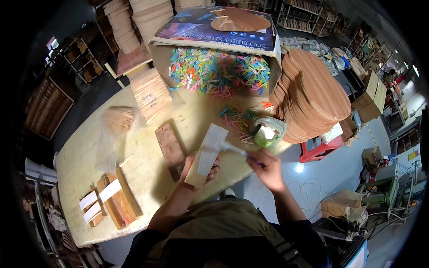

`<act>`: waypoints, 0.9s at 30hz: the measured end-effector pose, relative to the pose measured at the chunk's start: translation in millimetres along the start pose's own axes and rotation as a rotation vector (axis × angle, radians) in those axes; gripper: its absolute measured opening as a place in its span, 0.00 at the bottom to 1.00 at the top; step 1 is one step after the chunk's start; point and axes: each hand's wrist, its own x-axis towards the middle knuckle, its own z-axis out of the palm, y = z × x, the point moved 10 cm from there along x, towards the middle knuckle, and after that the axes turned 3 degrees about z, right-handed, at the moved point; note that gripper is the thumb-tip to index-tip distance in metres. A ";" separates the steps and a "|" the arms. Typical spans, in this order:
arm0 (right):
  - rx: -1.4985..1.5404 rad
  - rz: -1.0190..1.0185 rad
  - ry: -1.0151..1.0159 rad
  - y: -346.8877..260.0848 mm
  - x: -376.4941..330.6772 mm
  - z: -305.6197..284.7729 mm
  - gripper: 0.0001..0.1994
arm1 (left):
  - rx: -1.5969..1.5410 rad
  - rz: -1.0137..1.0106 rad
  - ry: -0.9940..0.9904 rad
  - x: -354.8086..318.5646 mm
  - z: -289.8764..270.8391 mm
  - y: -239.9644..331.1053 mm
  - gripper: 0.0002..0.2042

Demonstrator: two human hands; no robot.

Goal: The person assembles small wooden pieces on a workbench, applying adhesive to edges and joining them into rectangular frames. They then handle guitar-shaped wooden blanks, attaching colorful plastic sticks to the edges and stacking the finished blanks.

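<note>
My left hand is closed around a pale flat wooden piece, which tilts up above the table's near edge. White paste, looking like glue, covers most of its upper face. In my right hand is a brush, gripped by its handle; its blurred head touches the coated face near the upper right. Just beyond the right hand stands a green tub with white stuff inside and a greyish cloth around it. A brown wooden block lies left of the held piece.
Colourful clips fill an open cardboard box; more lie loose beside the tub. Curved wooden plates are piled at right. Bundled wood strips lie at back left, wooden blocks with white-coated strips at near left. A red stool stands beyond the table.
</note>
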 end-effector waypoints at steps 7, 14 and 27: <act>0.092 0.342 0.215 128.8 -14.5 -24.4 0.10 | 0.098 -0.055 -0.044 5.7 -5.8 -6.0 0.24; -0.732 0.389 0.090 141.0 0.0 -65.9 0.08 | 0.205 0.044 0.040 9.7 -14.6 8.3 0.22; 0.254 0.711 -0.145 166.3 -6.9 -28.1 0.10 | 0.115 0.042 0.025 15.2 -37.6 12.2 0.24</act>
